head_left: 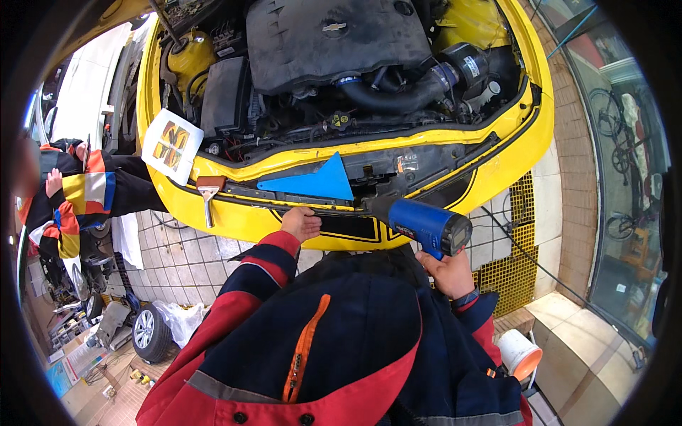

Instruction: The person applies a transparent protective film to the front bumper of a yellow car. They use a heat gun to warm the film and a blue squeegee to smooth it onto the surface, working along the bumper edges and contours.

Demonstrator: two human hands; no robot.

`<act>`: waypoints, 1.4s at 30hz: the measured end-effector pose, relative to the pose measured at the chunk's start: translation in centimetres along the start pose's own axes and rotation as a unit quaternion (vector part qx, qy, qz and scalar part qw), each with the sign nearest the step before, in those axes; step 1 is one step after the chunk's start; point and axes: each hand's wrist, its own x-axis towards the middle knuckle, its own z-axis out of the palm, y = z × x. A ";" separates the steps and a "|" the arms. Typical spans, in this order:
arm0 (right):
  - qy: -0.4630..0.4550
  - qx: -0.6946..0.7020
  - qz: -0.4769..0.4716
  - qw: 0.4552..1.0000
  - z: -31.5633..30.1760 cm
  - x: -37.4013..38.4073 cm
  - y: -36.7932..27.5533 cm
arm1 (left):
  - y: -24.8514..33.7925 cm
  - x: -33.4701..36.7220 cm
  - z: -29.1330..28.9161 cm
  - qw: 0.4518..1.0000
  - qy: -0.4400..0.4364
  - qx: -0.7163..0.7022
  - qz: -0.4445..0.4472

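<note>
Gripping the blue heat gun [420,221] by its handle, my right hand [449,273] presumably avoids nozzle heat; nozzle over yellow bumper [177,211]. Left hand [302,224] at bumper's edge, hold unclear.

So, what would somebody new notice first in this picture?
Probably the bright yellow car across the top, with its big black engine cover showing in the upper middle. Next might be the blue gun-shaped tool in the right hand, near the car's front edge. The flat blue scraper lying to the tool's left stands out too.
</note>
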 end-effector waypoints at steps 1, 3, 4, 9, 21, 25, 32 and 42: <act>-0.007 0.020 -0.007 1.000 -0.1 0.0 0.0 | -0.1 0.1 -0.1 1.000 0.000 0.000 0.000; 0.011 0.040 0.042 0.998 -0.2 -0.1 -0.1 | -0.4 0.2 -0.6 1.000 -0.007 0.002 0.005; 0.016 0.062 0.080 0.995 -0.4 -0.2 -0.2 | -0.7 0.2 -1.1 0.999 -0.031 -0.010 0.017; 0.027 0.278 0.026 0.960 -1.9 -0.8 -0.9 | -4.5 -1.2 -5.3 0.993 -0.060 -0.061 0.085; -0.033 -0.008 0.043 0.998 1.3 1.2 -0.1 | -4.9 -7.5 0.2 0.505 0.142 0.571 0.631; -0.058 -0.069 -0.004 0.996 2.9 2.1 0.1 | -4.1 -7.2 0.3 0.505 0.118 0.616 0.593; -0.067 -0.195 -0.136 0.969 3.9 3.9 0.9 | -6.0 -6.5 2.0 0.437 0.196 0.650 0.590; -0.077 -0.223 -0.085 0.968 4.7 4.9 -0.3 | -6.3 -7.1 1.6 0.530 0.160 0.535 0.638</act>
